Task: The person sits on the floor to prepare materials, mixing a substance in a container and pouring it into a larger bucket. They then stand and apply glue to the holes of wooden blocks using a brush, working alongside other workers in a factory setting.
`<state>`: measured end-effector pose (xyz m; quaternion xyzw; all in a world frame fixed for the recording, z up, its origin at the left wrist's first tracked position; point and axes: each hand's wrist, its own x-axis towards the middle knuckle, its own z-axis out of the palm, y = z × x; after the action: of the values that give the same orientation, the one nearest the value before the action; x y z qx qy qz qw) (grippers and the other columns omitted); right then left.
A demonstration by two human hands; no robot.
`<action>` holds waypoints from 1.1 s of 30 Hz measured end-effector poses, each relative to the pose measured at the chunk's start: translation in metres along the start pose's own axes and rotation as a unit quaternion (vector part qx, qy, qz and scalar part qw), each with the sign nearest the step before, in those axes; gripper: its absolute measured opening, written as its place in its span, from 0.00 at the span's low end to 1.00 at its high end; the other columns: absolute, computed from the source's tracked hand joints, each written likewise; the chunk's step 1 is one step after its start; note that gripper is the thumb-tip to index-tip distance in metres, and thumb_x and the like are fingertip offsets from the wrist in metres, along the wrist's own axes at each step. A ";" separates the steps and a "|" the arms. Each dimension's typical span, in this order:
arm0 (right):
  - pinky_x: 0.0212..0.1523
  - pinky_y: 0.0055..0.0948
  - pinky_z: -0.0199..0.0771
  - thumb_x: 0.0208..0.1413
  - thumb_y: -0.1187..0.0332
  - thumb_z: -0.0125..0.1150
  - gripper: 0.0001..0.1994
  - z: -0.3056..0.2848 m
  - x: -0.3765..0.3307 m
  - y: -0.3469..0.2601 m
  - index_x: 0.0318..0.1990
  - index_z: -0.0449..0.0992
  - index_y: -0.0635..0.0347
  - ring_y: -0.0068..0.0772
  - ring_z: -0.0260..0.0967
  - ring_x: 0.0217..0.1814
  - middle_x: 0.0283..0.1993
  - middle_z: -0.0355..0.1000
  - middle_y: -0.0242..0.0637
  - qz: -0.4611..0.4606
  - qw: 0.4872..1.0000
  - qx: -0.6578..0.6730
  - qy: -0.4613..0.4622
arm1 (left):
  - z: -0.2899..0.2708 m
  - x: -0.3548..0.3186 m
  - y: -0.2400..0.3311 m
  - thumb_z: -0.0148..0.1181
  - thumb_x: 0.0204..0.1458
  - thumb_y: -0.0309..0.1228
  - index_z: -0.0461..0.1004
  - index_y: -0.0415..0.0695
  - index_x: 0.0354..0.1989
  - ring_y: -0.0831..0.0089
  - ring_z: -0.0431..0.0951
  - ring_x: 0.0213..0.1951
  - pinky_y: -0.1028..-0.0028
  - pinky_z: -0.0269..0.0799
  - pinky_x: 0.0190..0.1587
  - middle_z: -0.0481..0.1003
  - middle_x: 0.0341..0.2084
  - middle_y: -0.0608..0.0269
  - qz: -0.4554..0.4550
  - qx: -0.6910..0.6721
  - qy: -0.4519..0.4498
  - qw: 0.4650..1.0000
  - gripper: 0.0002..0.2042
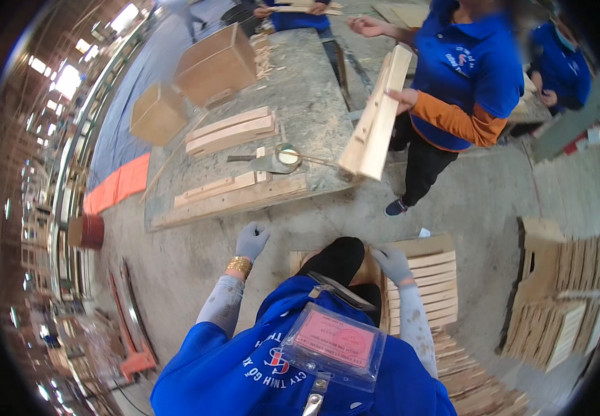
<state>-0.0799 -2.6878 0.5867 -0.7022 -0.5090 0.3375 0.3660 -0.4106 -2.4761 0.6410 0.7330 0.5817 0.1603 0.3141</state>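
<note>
when handling the wooden strips (439,286), set the right grip (391,265) square to their long edges, keep fingertips clear of the gaps, and lift level. the left grip (251,240) is loosely curled above the floor (484,201), no piece visible in it; whether either grip is fully open or closed cannot be told. the strips lie in a row, partly behind the right forearm (416,322): pale, narrow, near-parallel, with darker gaps.

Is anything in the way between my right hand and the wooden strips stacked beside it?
Nothing visible is: your right hand is right at the left side of the stacked wooden strips, though contact is unclear.
</note>
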 end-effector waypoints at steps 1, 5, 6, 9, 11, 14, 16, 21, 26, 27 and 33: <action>0.43 0.37 0.68 0.51 0.60 0.54 0.16 0.000 0.024 -0.021 0.39 0.75 0.64 0.48 0.70 0.41 0.37 0.73 0.49 -0.020 1.000 -0.011 -0.006 | 0.000 -0.009 -0.003 0.60 0.41 0.37 0.72 0.40 0.25 0.71 0.70 0.21 0.72 0.66 0.28 0.71 0.17 0.58 -0.009 -0.011 0.008 1.000 0.12; 0.46 0.37 0.66 0.51 0.60 0.54 0.16 -0.005 0.095 -0.045 0.42 0.74 0.62 0.50 0.68 0.45 0.40 0.72 0.50 -0.080 0.994 -0.066 -0.028 | 0.004 -0.030 -0.007 0.60 0.41 0.36 0.73 0.40 0.26 0.74 0.69 0.21 0.74 0.66 0.28 0.71 0.17 0.61 -0.081 -0.057 0.071 0.993 0.11; 0.45 0.39 0.66 0.50 0.60 0.54 0.16 -0.004 0.107 -0.046 0.42 0.73 0.62 0.51 0.67 0.44 0.40 0.71 0.50 -0.110 0.992 -0.060 -0.004 | 0.005 -0.032 -0.009 0.60 0.41 0.35 0.73 0.40 0.26 0.75 0.69 0.21 0.74 0.66 0.28 0.71 0.17 0.62 -0.103 -0.075 0.088 0.988 0.10; 0.43 0.41 0.65 0.49 0.61 0.54 0.15 -0.006 0.146 -0.051 0.41 0.72 0.61 0.52 0.65 0.44 0.40 0.69 0.50 -0.192 0.979 -0.056 0.044 | 0.006 -0.025 -0.016 0.60 0.42 0.31 0.73 0.39 0.28 0.78 0.69 0.23 0.76 0.66 0.28 0.71 0.19 0.64 -0.112 -0.153 0.180 0.965 0.09; 0.43 0.41 0.66 0.48 0.61 0.55 0.16 -0.011 0.173 -0.062 0.41 0.71 0.61 0.51 0.65 0.43 0.41 0.68 0.49 -0.226 0.970 -0.079 0.041 | 0.005 -0.012 -0.019 0.60 0.43 0.29 0.73 0.38 0.31 0.80 0.68 0.24 0.78 0.66 0.30 0.71 0.21 0.66 -0.086 -0.201 0.246 0.944 0.08; 0.42 0.43 0.66 0.46 0.60 0.57 0.16 -0.010 0.219 -0.076 0.39 0.71 0.62 0.52 0.66 0.42 0.39 0.69 0.49 -0.327 0.936 -0.099 0.081 | -0.005 0.016 -0.009 0.59 0.45 0.26 0.72 0.37 0.35 0.81 0.68 0.27 0.80 0.66 0.32 0.71 0.24 0.68 -0.047 -0.247 0.317 0.914 0.09; 0.41 0.43 0.67 0.46 0.60 0.57 0.18 -0.006 0.245 -0.085 0.42 0.70 0.62 0.53 0.67 0.41 0.39 0.69 0.49 -0.320 0.933 -0.161 0.038 | -0.016 0.031 0.000 0.58 0.46 0.25 0.71 0.37 0.37 0.82 0.67 0.28 0.81 0.66 0.33 0.70 0.26 0.68 -0.053 -0.256 0.350 0.900 0.10; 0.39 0.44 0.68 0.47 0.60 0.55 0.25 0.015 0.304 -0.099 0.53 0.62 0.56 0.53 0.69 0.39 0.39 0.70 0.52 -0.202 0.939 -0.256 -0.112 | -0.019 0.071 0.015 0.57 0.47 0.25 0.71 0.35 0.37 0.83 0.66 0.28 0.82 0.65 0.33 0.69 0.26 0.69 -0.073 -0.284 0.424 0.857 0.10; 0.36 0.45 0.69 0.49 0.63 0.52 0.17 0.010 0.338 -0.083 0.46 0.69 0.57 0.53 0.70 0.35 0.30 0.72 0.49 -0.207 0.893 -0.289 -0.278 | -0.013 0.124 0.064 0.57 0.48 0.26 0.71 0.34 0.37 0.82 0.67 0.28 0.81 0.65 0.33 0.70 0.25 0.69 -0.134 -0.217 0.439 0.861 0.10; 0.35 0.45 0.69 0.50 0.63 0.52 0.15 0.006 0.344 -0.076 0.45 0.70 0.58 0.53 0.70 0.34 0.28 0.72 0.49 -0.239 0.876 -0.302 -0.290 | -0.015 0.135 0.066 0.57 0.48 0.27 0.71 0.34 0.37 0.82 0.67 0.28 0.81 0.66 0.33 0.70 0.25 0.69 -0.148 -0.198 0.438 0.864 0.10; 0.31 0.28 0.68 0.52 0.70 0.52 0.09 -0.038 0.360 -0.090 0.38 0.73 0.63 0.32 0.69 0.29 0.26 0.71 0.41 -0.076 0.959 -0.007 -0.272 | -0.036 0.214 0.048 0.57 0.49 0.29 0.68 0.34 0.44 0.75 0.72 0.34 0.77 0.70 0.39 0.72 0.34 0.61 -0.161 -0.447 0.322 0.819 0.15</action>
<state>0.0017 -2.3289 0.6470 -0.5462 -0.6433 0.4833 0.2330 -0.3380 -2.2684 0.6713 0.3144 0.6236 0.5769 0.4237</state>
